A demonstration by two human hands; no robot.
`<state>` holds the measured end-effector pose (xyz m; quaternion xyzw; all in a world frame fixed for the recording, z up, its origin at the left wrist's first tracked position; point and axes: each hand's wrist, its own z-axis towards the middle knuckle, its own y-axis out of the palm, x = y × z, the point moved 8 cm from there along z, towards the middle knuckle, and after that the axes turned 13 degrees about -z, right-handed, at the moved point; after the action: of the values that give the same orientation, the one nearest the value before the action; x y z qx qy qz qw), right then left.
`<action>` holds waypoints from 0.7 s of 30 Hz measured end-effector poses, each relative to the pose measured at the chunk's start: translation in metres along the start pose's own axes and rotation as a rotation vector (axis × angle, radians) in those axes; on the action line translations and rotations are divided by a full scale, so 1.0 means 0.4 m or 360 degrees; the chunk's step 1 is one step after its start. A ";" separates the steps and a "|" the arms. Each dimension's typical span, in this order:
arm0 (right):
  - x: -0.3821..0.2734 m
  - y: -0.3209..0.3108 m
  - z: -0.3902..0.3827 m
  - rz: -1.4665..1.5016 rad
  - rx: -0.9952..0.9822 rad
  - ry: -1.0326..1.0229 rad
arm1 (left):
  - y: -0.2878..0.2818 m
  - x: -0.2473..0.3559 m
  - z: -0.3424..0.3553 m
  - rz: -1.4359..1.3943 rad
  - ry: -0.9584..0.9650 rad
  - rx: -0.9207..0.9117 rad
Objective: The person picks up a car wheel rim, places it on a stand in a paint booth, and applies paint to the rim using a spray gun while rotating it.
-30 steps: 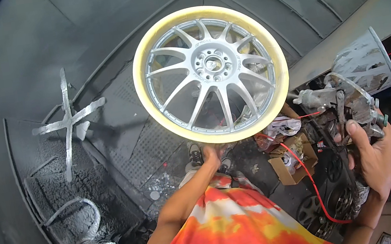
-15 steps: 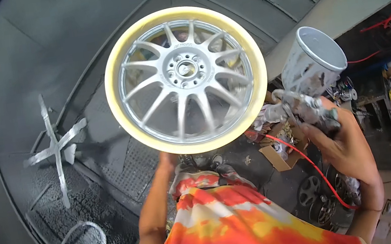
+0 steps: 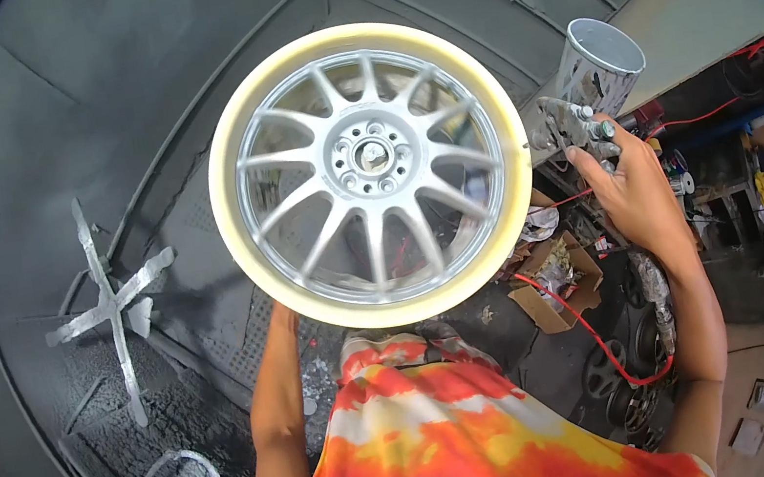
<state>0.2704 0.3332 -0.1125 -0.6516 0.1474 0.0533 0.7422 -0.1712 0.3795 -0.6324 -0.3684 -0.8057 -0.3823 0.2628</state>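
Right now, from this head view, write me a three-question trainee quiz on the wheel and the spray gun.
1. True or false: the right hand holds the spray gun beside the wheel.
2. What colour is the band round the wheel's rim? A) pale yellow B) blue C) black
3. Fill in: the cup on top of the spray gun stands ____, with no lid.

Key: 1. true. 2. A. 3. open. The left forearm runs up behind the wheel, so the left hand's grip is hidden. A red hose hangs below the right arm. A silver-coated cross stand sits on the booth floor at left.
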 end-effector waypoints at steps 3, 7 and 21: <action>-0.003 0.004 0.023 -0.0066 0.0054 -0.0013 | -0.005 -0.041 -0.035 -0.0071 -0.0051 0.0002; -0.004 0.007 0.054 -0.0101 0.0051 0.0103 | -0.019 -0.088 -0.078 -0.0160 -0.0103 0.0012; -0.060 -0.021 0.151 0.0274 0.0127 0.0241 | 0.011 -0.266 -0.200 -0.0334 -0.0416 0.0099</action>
<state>0.2588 0.3940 -0.0911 -0.6086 0.2606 0.0616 0.7470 -0.0934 0.2749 -0.6599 -0.3205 -0.8784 -0.3314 0.1258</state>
